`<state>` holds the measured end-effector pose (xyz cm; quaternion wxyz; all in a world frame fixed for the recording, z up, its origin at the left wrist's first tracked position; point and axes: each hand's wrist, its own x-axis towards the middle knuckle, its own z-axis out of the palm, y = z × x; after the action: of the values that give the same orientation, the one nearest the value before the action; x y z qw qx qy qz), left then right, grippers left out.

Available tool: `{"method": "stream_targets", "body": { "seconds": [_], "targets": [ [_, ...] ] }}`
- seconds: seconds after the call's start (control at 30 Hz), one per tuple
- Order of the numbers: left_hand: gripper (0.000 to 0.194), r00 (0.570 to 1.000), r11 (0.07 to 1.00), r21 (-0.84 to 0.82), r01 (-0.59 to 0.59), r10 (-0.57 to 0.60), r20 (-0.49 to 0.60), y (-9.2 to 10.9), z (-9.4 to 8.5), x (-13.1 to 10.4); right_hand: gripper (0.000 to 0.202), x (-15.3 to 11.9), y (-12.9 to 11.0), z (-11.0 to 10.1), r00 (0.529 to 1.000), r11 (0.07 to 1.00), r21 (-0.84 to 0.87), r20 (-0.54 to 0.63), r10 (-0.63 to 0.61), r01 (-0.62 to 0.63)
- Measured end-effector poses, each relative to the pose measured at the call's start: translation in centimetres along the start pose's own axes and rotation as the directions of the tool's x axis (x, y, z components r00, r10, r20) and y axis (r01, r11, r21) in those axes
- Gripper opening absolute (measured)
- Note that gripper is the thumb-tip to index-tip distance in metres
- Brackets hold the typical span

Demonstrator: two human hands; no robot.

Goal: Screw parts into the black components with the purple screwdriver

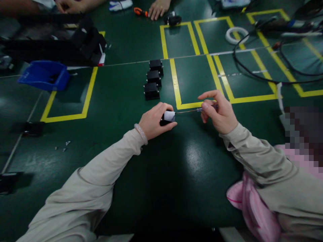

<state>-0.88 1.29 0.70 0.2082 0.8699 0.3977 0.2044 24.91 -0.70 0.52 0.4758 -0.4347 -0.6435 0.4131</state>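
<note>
- Because its fingers and thumb wrap both sides of a small black block (165,122), the left grip (154,123) reads as grasping it; the block lies within that hold, a pale patch (169,116) showing between thumb and index finger.
- Probably light and stiff, the block looks smooth-sided, so it might twist under a turning force; its two opposite long sides seem the best place to hold, leaving the end toward the right grip (219,112) uncovered.
- Right of the left grip, a slim screwdriver (186,111) points at that end; whether its tip touches is too fine to tell.
- Thumb and curled fingers of the right grip pinch the screwdriver's handle, the index finger lifted off; the thin shaft likely favours gentle, straight pressure.
- Behind the left grip, the left sleeve (101,171) slants in from the lower left, wrist nearly straight, palm inward; behind the right grip, the right sleeve (262,161) comes from the lower right, wrist bent inward.
- Just beyond the left grip, three similar blocks (151,90) stand in a row on the bench (161,178).
</note>
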Motion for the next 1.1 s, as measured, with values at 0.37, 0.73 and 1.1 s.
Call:
{"method": "stream_targets", "body": {
  "seconds": [0.37, 0.73, 1.1],
  "targets": [
    [0.035, 1.0, 1.0, -0.006, 0.002, -0.002, 0.001, 0.03, -0.04, 0.02, 0.024, 0.11, -0.05, 0.01, 1.0, 1.0, 0.009, -0.006, 0.007, -0.007],
    [0.034, 1.0, 1.0, -0.002, -0.001, 0.001, -0.002, -0.03, -0.03, -0.05, 0.022, 0.02, -0.31, 0.01, 1.0, 1.0, -0.023, -0.019, -0.003, 0.003],
    [0.035, 1.0, 1.0, 0.001, -0.013, 0.013, -0.017, -0.11, 0.14, -0.03, 0.03, 0.21, 0.18, 0.02, 0.998, 0.998, -0.029, -0.034, -0.054, 0.053]
  ]
}}
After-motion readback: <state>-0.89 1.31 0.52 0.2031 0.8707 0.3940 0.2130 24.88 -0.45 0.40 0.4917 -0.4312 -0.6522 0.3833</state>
